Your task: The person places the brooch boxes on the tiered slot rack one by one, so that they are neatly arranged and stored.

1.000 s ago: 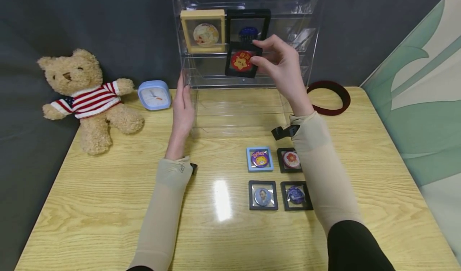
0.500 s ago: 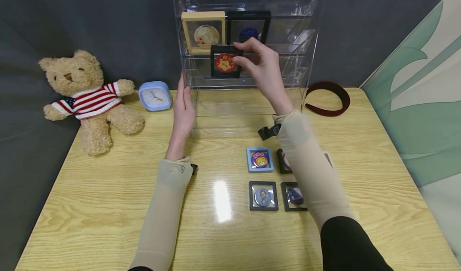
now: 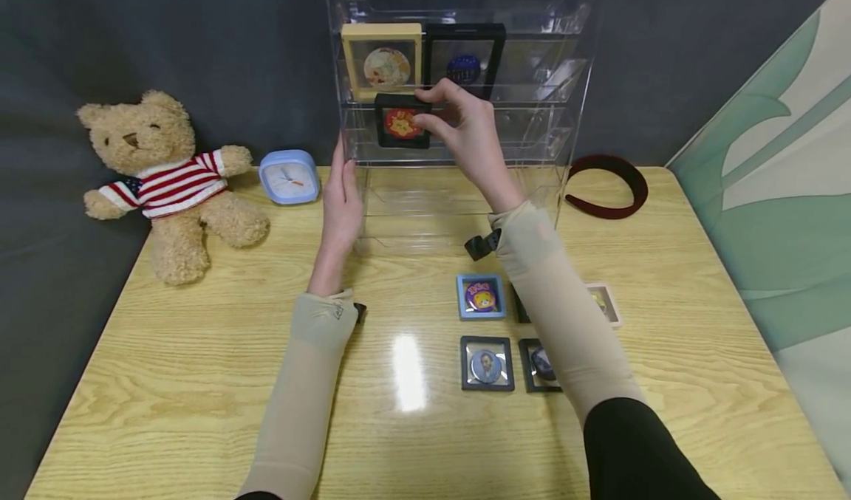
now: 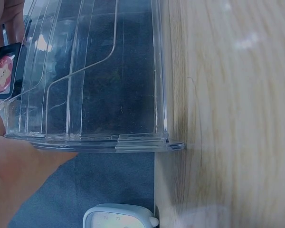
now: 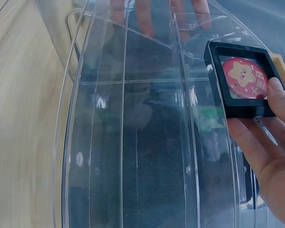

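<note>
My right hand (image 3: 468,134) pinches a small black display frame (image 3: 401,123) by its right side, thumb in front. Inside it is a red round badge (image 5: 244,78) with a yellow star. The frame is at the second tier of a clear acrylic display rack (image 3: 532,127), towards its left end. Against the rack's left side rests my left hand (image 3: 342,208), its fingers extended along the wall. Just above, on the upper tier, a cream frame (image 3: 383,60) and a larger black frame (image 3: 465,57) with a dark blue badge stand side by side.
On the table lie a blue frame (image 3: 482,297), a black frame with a portrait badge (image 3: 487,364) and several others partly under my right forearm. A teddy bear (image 3: 176,182) and blue clock (image 3: 289,177) sit left, a dark red headband (image 3: 608,186) right.
My right hand has carried the black frame with the red badge leftward, to below the cream frame. My left hand has stayed at the rack's side. A pale frame now shows beside the right forearm.
</note>
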The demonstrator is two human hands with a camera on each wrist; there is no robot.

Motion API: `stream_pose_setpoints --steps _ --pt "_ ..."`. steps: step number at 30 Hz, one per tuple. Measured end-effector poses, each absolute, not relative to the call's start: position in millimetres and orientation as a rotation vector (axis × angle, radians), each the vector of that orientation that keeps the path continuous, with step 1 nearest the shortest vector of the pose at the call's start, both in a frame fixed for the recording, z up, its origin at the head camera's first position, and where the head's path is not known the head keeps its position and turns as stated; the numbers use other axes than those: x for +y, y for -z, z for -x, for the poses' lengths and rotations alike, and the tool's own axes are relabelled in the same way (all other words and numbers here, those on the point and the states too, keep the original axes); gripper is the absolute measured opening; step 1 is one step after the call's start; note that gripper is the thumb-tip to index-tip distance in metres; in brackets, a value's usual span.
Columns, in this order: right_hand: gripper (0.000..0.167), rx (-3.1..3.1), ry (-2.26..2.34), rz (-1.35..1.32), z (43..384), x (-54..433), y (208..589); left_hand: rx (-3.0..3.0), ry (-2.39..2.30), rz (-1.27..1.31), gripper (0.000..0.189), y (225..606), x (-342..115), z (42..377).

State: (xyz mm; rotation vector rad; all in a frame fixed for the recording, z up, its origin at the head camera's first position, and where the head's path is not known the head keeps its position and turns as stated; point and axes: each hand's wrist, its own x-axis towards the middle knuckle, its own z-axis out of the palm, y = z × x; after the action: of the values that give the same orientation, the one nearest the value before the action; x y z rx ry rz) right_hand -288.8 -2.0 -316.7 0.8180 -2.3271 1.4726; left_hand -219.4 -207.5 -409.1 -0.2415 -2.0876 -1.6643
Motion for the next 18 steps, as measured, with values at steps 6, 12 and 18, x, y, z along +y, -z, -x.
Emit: stream_pose_setpoints --steps 6,12,18 --pt "0.022 -2.308 -1.486 -0.864 291.0 -6.4 317.5 -2.110 1.685 0.204 0.054 406.4 -205.9 218.2" --pt "0.022 -2.302 -1.469 -0.906 291.7 -15.8 318.8 -2.126 1.702 0.182 0.054 405.4 -206.0 219.4" --pt "0.022 -2.343 -1.417 -0.951 290.6 -21.3 328.3 -2.136 1.700 0.173 0.054 404.9 -205.2 217.9"
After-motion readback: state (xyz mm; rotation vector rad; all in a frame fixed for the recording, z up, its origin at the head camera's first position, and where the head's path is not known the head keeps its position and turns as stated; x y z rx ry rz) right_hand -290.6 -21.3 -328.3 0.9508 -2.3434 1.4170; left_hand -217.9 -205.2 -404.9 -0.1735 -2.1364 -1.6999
